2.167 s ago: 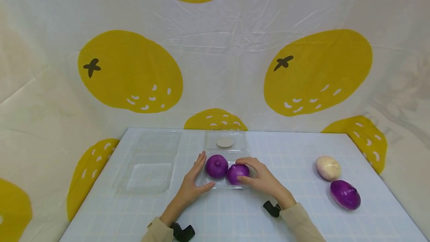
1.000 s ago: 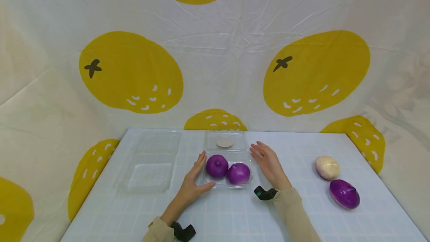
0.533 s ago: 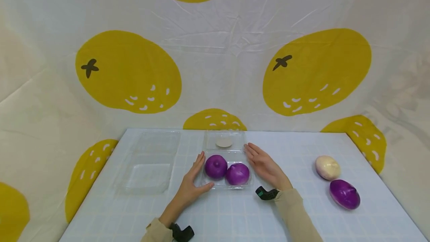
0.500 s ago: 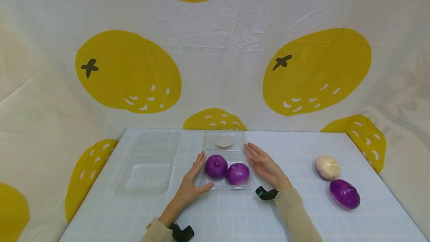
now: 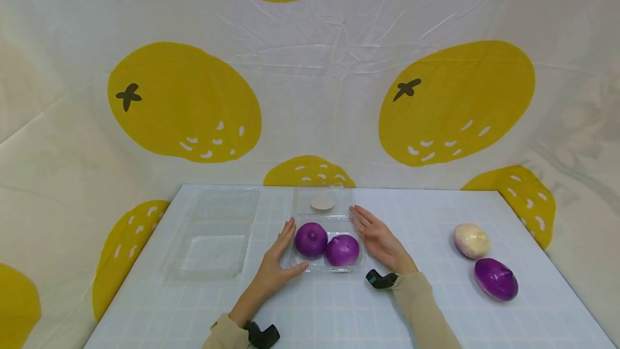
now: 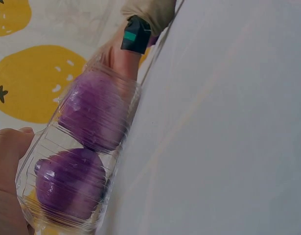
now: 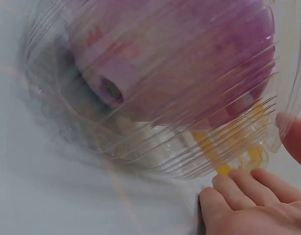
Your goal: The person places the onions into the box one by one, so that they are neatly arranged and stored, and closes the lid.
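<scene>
Two glossy purple turnips [image 5: 311, 240] [image 5: 342, 250] with pale undersides sit side by side in the base of a clear plastic clamshell box [image 5: 334, 225]. Its lid lies folded back, away from me. At the box's left side my left hand [image 5: 273, 268] has its fingers extended along the wall, with the thumb at the front rim. My right hand [image 5: 382, 238] lies along the right side, fingers fairly straight and their tips near the hinge. Ribbed plastic and one turnip [image 7: 174, 58] fill the right wrist view, with fingers [image 7: 248, 188] below. Whether those fingers touch the box is unclear.
Another clear box [image 5: 213, 252] lies open at the left of the table. Two loose turnips are on the right: one shows its cream side [image 5: 471, 241], the other its purple side [image 5: 496, 279]. A cloth with yellow fruit prints [image 5: 310, 96] hangs behind the table.
My right hand has let go of the right turnip, which stays in the box, and moved to the box's right side. My left hand has hardly moved.
</scene>
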Action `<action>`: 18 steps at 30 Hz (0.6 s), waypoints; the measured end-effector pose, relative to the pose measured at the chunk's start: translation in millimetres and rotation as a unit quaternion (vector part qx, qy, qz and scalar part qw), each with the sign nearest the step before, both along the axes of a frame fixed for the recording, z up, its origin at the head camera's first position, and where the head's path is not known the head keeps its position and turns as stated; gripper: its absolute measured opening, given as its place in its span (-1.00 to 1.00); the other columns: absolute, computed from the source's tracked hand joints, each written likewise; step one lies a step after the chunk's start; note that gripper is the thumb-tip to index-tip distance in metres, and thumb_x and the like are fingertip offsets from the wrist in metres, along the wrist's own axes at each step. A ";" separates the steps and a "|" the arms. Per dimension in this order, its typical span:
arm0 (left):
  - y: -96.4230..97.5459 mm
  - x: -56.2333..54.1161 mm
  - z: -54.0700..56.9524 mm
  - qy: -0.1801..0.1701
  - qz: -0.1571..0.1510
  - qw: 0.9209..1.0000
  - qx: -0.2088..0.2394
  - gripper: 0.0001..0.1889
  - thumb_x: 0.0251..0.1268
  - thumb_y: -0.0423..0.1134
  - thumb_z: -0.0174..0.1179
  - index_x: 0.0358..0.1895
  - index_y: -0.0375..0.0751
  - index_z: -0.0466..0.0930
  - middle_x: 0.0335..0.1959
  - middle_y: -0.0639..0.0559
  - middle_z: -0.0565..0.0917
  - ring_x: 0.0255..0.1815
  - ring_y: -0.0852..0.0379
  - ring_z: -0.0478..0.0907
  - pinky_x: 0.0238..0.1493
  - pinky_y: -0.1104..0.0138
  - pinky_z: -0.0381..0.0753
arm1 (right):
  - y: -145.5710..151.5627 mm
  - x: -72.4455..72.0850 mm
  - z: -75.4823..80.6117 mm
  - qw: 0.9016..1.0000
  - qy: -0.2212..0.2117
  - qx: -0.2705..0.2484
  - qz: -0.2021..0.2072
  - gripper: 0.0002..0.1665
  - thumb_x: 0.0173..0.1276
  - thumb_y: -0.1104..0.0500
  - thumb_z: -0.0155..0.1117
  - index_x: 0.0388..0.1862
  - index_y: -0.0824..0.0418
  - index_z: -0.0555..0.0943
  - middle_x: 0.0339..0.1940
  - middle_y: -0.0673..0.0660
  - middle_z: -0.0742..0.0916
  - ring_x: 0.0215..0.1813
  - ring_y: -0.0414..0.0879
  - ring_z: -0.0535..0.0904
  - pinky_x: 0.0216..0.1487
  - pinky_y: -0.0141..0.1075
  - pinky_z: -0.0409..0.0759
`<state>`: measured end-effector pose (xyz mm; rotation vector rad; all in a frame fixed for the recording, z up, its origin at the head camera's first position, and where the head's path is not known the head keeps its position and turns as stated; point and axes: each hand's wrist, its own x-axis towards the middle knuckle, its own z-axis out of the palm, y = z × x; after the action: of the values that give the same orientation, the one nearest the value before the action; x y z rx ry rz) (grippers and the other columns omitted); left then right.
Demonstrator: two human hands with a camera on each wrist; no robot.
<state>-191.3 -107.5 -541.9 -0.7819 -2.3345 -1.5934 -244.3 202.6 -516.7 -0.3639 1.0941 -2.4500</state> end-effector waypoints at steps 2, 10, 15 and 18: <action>-0.2 0.0 0.0 -0.001 -0.001 1.000 0.000 -0.03 0.09 -0.20 0.49 0.53 -0.34 0.12 0.60 -0.02 0.06 0.61 -0.05 -0.11 0.51 0.48 -0.22 | 0.2 -0.3 -1.4 1.000 0.001 -0.005 0.000 -0.19 0.49 0.57 -0.35 0.60 0.32 -0.35 0.64 0.23 -0.22 0.63 0.04 -0.35 0.56 -0.29 -0.16; 2.4 1.1 2.3 0.011 0.008 1.000 -0.002 -0.03 0.04 -0.31 0.51 0.51 -0.38 0.14 0.58 -0.16 0.10 0.58 -0.19 -0.06 0.50 0.48 -0.20 | -0.6 0.3 -1.5 1.000 0.003 -0.013 -0.002 -0.18 0.48 0.58 -0.35 0.60 0.32 -0.35 0.64 0.23 -0.22 0.63 0.03 -0.36 0.56 -0.28 -0.16; 5.7 9.4 18.0 0.023 0.006 1.000 0.009 -0.05 -0.01 -0.43 0.49 0.48 -0.46 0.15 0.53 -0.37 0.12 0.52 -0.39 -0.04 0.50 0.47 -0.20 | -1.6 2.4 1.3 1.000 -0.004 -0.015 -0.007 -0.18 0.48 0.58 -0.36 0.61 0.29 -0.33 0.65 0.20 -0.20 0.63 0.00 -0.34 0.56 -0.27 -0.18; 6.4 15.6 31.3 0.022 0.001 1.000 0.014 -0.07 -0.01 -0.45 0.48 0.47 -0.49 0.17 0.50 -0.43 0.13 0.50 -0.46 -0.02 0.50 0.47 -0.18 | -1.7 3.0 2.1 1.000 -0.003 -0.015 -0.010 -0.17 0.47 0.59 -0.36 0.61 0.29 -0.32 0.65 0.20 -0.19 0.63 0.02 -0.33 0.56 -0.26 -0.19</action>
<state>-175.7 -101.1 -510.6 -0.8002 -2.2761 -1.5883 -241.3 200.9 -514.6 -0.3563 1.0646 -2.4854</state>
